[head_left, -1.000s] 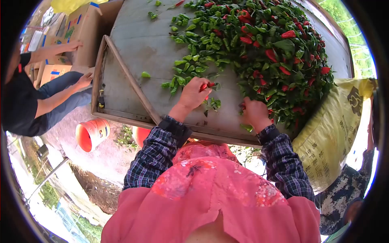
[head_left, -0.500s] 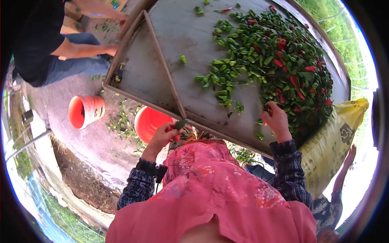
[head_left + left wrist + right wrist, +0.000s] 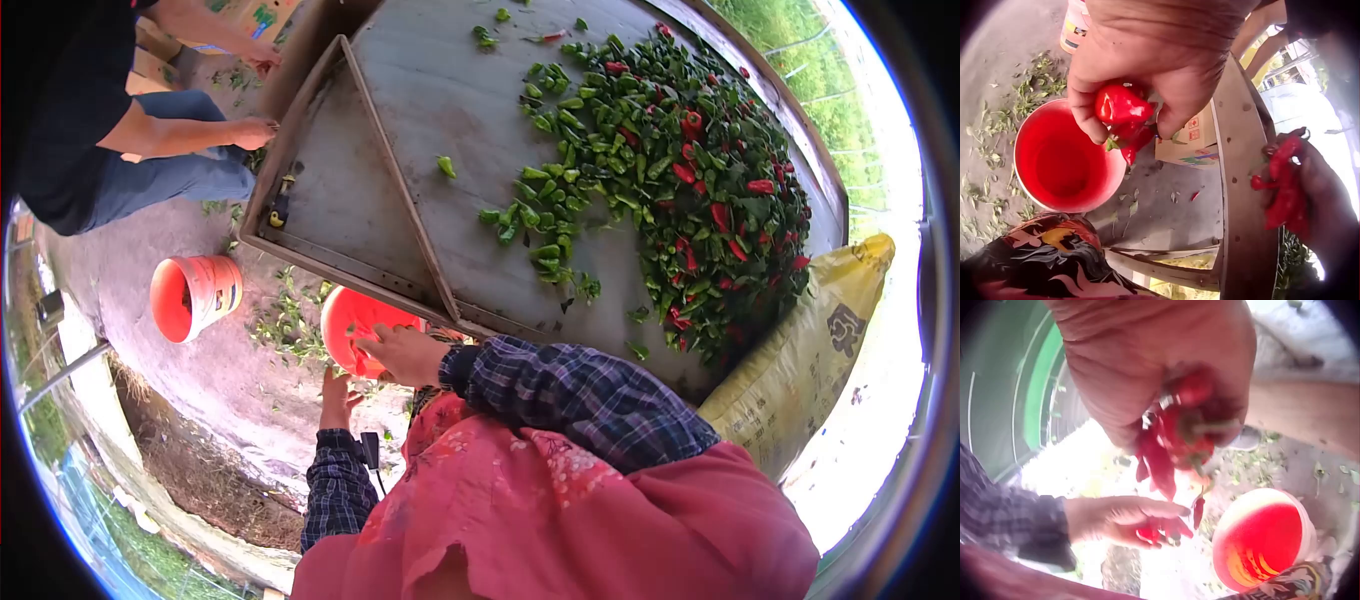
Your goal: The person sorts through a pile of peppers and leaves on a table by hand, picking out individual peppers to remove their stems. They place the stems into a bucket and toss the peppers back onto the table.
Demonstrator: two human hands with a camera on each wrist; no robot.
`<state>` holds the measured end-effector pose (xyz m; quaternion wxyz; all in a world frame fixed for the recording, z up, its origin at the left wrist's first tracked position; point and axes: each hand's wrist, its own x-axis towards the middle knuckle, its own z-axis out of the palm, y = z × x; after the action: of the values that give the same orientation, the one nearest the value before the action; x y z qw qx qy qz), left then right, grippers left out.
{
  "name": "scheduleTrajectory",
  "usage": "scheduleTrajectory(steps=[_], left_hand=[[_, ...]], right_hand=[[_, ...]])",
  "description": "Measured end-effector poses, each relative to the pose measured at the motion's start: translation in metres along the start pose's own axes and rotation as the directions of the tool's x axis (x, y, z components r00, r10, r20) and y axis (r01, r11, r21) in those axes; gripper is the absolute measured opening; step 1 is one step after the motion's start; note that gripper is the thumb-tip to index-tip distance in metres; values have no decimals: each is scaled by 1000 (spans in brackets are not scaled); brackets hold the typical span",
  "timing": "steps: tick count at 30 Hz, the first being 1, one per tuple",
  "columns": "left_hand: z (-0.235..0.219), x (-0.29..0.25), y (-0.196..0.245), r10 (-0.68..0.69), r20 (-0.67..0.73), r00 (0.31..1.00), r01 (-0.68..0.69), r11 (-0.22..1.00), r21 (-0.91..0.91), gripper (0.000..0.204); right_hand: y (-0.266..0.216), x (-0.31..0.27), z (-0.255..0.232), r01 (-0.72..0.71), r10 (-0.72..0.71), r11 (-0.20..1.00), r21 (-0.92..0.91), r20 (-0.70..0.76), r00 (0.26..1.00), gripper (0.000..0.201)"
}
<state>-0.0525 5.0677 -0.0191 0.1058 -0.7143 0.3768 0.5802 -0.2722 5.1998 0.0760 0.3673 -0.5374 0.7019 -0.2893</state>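
While over bucket (image 3: pixel 1066 162), both hands (image 3: pixel 1154 56) (image 3: pixel 1166 381) grip chillies (image 3: pixel 1121 112) (red).

No legible text on anything.

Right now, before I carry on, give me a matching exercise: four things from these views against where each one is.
Things:
1. left hand
2. right hand
3. round red plastic bucket
4. yellow woven sack

Places:
a. at the table's far right edge, beside the pepper heap
b. on the ground below the table's near edge
c. gripping red peppers above the bucket
d. clutching a bunch of red chillies, stems showing

Pairs: 1-c, 2-d, 3-b, 4-a
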Motion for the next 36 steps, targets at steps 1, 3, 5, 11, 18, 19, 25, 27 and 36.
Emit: scheduleTrajectory(steps=[1,3,5,11,18,19,25,27,36], left_hand=[[-4,8,-3,-13,-82,997,11,999,-30,63],[2,25,6,117,-152,981,-101,989,108,58],[22,26,13,472,-87,877,-468,881,68,42],[134,-103,110,896,189,402,-886,328,328,31],[147,-153,115,768,263,584,-520,104,848,39],[150,-154,114,770,259,583,-503,93,859,39],[232,-193,138,794,596,120,-754,-317,574,35],[263,-207,145,746,665,26,-793,-389,468,34],[380,-202,146,576,811,-101,-890,-416,185,23]], right_hand=[[-2,-7,-10,-18,18,1000,0,-1,1000,40],[5,-25,-47,15,-16,995,94,16,1000,43],[13,-64,-90,-55,82,985,164,-165,983,34],[82,-232,-193,-625,244,768,-143,-836,491,34],[154,-288,-213,-937,426,330,-110,-869,252,47],[149,-274,-212,-966,461,222,-130,-859,222,48],[163,-235,-151,-734,413,678,-37,-807,422,50],[148,-234,-138,-648,388,761,11,-808,442,49],[148,-310,-124,35,796,582,812,-578,178,31]])
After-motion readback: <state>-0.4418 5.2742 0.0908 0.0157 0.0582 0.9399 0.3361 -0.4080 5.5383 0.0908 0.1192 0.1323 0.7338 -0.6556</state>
